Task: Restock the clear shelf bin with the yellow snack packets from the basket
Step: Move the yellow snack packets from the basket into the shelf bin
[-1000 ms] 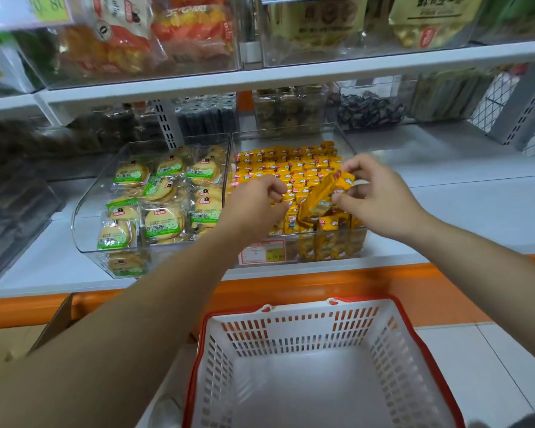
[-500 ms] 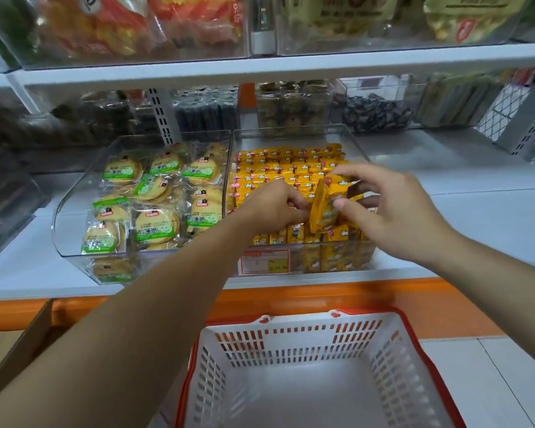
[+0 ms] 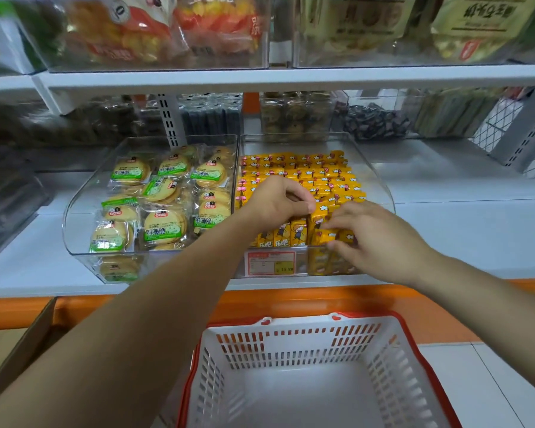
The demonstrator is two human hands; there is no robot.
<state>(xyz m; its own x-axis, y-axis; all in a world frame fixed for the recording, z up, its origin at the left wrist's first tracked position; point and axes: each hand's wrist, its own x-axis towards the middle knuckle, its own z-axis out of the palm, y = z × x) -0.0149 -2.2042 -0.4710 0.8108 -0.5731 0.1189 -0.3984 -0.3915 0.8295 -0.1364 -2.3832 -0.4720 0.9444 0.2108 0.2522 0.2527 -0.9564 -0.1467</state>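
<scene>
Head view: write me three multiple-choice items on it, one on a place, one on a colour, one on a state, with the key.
1. Where does the bin of yellow packets stand, against the bin of green-labelled biscuits?
A to its left
B to its right
C on the shelf above

2. What colour is the rim of the basket?
A red
B blue
C green

3. In what state is the basket?
A heaped with packets
B nothing shows in it but its bare white floor
C turned upside down

Key:
1 B, the two bins stand side by side on one shelf, with the yellow one on the right.
2 A, a red edge runs round the white slotted walls.
3 B, it stands open side up and no goods show inside.
</scene>
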